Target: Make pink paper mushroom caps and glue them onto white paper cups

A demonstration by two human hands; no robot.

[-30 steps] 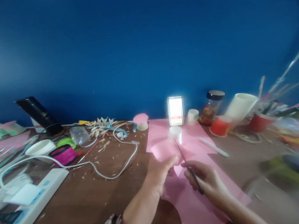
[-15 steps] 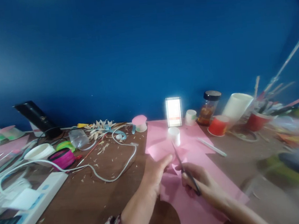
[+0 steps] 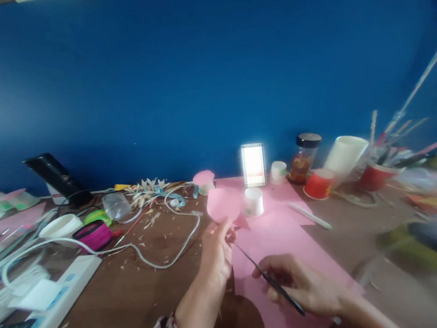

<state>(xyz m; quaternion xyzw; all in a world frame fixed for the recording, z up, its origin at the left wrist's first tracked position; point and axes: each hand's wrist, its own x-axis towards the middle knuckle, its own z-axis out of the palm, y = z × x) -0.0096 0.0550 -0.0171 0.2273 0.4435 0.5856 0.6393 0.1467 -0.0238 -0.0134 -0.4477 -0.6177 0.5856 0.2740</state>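
My left hand (image 3: pixel 219 249) pinches the lower edge of a rounded piece of pink paper (image 3: pixel 224 204), held up above the desk. My right hand (image 3: pixel 292 283) grips a pair of scissors (image 3: pixel 270 280) with dark handles, its blades pointing up and left toward the left hand. The scissors are apart from the paper piece. Beneath both hands lies a large pink sheet (image 3: pixel 288 291) with a curved cut at its lower left. A white paper cup (image 3: pixel 254 202) stands on the pink paper just beyond the hands.
A marker (image 3: pixel 310 216), a second small cup (image 3: pixel 279 172) and a lidded jar (image 3: pixel 306 158) are at the back right, beside red cups (image 3: pixel 318 184). On the left are a white cable (image 3: pixel 166 266), a power strip (image 3: pixel 71 286), wood shavings (image 3: pixel 151 191) and a tape roll (image 3: pixel 92 235).
The paper piece has turned and risen to the left in my left hand, showing its rounded face. My right hand has drawn back down and right with the scissors, away from the paper.
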